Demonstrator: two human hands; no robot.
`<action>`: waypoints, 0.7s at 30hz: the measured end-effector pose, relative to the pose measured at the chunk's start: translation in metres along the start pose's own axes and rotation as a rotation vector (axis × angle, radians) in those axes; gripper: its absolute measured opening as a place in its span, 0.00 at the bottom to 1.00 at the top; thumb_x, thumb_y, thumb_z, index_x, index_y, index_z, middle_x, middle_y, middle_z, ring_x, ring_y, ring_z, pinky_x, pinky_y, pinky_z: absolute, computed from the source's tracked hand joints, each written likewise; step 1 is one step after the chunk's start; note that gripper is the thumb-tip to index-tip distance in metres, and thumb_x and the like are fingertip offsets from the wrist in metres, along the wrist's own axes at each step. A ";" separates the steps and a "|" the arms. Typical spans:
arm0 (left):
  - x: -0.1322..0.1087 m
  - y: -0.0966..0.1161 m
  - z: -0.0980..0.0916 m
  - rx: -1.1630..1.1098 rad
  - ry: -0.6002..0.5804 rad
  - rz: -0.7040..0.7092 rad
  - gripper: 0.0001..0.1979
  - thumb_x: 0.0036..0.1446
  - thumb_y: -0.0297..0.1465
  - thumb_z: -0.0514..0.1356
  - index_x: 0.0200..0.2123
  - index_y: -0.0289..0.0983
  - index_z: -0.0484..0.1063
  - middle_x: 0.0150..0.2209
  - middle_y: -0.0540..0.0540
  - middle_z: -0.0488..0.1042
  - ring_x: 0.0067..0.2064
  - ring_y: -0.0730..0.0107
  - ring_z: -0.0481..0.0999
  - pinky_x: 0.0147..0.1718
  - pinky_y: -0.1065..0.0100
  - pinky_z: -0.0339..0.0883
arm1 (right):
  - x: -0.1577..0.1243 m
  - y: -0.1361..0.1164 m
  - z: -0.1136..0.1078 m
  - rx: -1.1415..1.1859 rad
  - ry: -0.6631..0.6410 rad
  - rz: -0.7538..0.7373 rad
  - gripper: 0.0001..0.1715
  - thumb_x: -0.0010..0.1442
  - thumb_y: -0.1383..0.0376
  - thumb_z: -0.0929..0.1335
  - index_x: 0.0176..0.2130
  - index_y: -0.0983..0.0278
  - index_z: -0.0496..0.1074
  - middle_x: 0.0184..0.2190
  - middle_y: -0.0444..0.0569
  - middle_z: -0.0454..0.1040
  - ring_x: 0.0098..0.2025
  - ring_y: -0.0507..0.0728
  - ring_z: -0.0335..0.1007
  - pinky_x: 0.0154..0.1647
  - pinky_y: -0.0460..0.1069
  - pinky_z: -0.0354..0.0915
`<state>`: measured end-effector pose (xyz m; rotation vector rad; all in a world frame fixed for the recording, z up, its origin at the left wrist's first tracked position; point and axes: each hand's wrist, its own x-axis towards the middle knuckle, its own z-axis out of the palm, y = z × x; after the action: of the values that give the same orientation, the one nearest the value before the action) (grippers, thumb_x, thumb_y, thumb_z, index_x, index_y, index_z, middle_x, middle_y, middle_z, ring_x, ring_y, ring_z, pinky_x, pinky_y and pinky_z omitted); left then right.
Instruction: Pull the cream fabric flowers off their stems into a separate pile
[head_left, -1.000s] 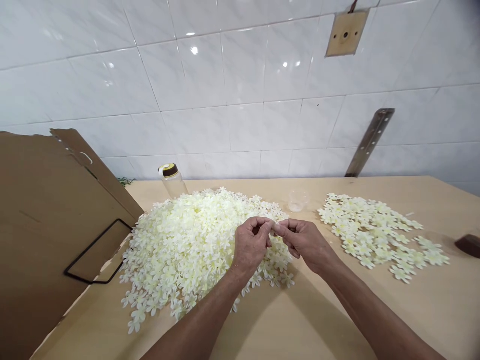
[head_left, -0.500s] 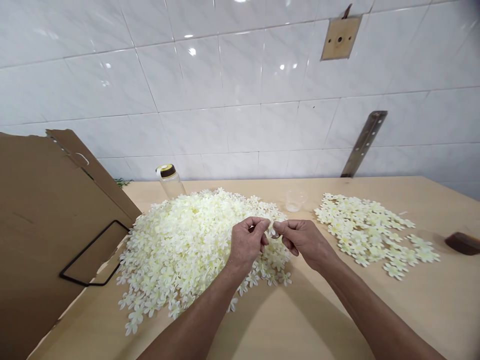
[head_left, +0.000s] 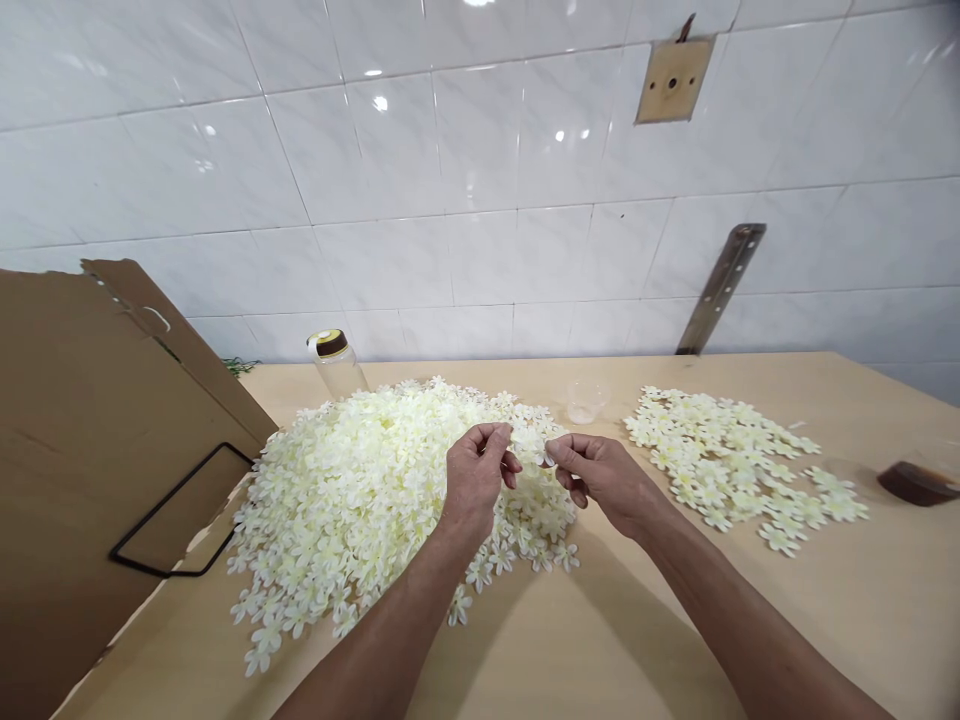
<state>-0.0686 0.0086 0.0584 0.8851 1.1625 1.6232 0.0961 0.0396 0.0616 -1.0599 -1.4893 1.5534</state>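
Observation:
A large heap of pale yellow-white artificial flowers (head_left: 360,480) spreads over the table. Above its right side my left hand (head_left: 478,475) has thumb and forefinger pinched together; what they hold, if anything, is too small to make out. My right hand (head_left: 600,475), a short gap away, pinches a white artificial flower (head_left: 550,455) at its fingertips. To the right, a flatter group of the same flowers (head_left: 720,450) lies spread out on the table.
Behind the heap stands a clear bottle (head_left: 341,372) with a brown and yellow lid. A small clear plastic cup (head_left: 586,402) is near the wall. A cup of dark liquid (head_left: 919,482) sits far right. On the left rises a cardboard box (head_left: 112,420) with a black wire frame (head_left: 169,573).
My left hand has moved left and slightly up, widening the gap between the two hands. My right hand has barely shifted and stays pinched. The view has turned slightly.

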 end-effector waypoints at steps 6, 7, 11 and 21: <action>0.000 0.004 -0.001 0.008 0.088 0.028 0.15 0.51 0.42 0.66 0.31 0.35 0.71 0.18 0.53 0.69 0.17 0.78 0.63 0.17 0.73 0.58 | 0.002 0.002 -0.001 -0.006 -0.002 -0.030 0.24 0.57 0.47 0.70 0.28 0.66 0.72 0.19 0.41 0.65 0.18 0.47 0.56 0.18 0.45 0.55; 0.000 0.005 -0.001 0.008 0.087 0.030 0.15 0.51 0.42 0.66 0.31 0.35 0.71 0.18 0.52 0.69 0.17 0.78 0.64 0.17 0.73 0.58 | 0.002 0.002 -0.001 -0.010 -0.002 -0.034 0.24 0.57 0.47 0.70 0.28 0.66 0.72 0.20 0.41 0.65 0.18 0.47 0.56 0.18 0.45 0.55; -0.002 0.006 0.000 0.008 0.050 0.024 0.16 0.51 0.42 0.66 0.31 0.35 0.71 0.17 0.52 0.69 0.18 0.78 0.65 0.18 0.74 0.58 | 0.003 0.003 -0.001 -0.049 0.005 -0.041 0.23 0.56 0.48 0.70 0.30 0.65 0.73 0.20 0.41 0.66 0.18 0.47 0.58 0.19 0.45 0.57; -0.006 0.005 0.003 0.030 -0.022 -0.013 0.15 0.51 0.41 0.67 0.32 0.34 0.74 0.15 0.53 0.67 0.18 0.78 0.62 0.17 0.74 0.57 | 0.003 0.008 0.003 -0.207 0.107 -0.052 0.23 0.54 0.49 0.72 0.39 0.65 0.78 0.19 0.41 0.64 0.17 0.48 0.57 0.17 0.45 0.59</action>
<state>-0.0653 0.0036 0.0638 0.9111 1.1773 1.5857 0.0925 0.0407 0.0538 -1.1924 -1.6151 1.3070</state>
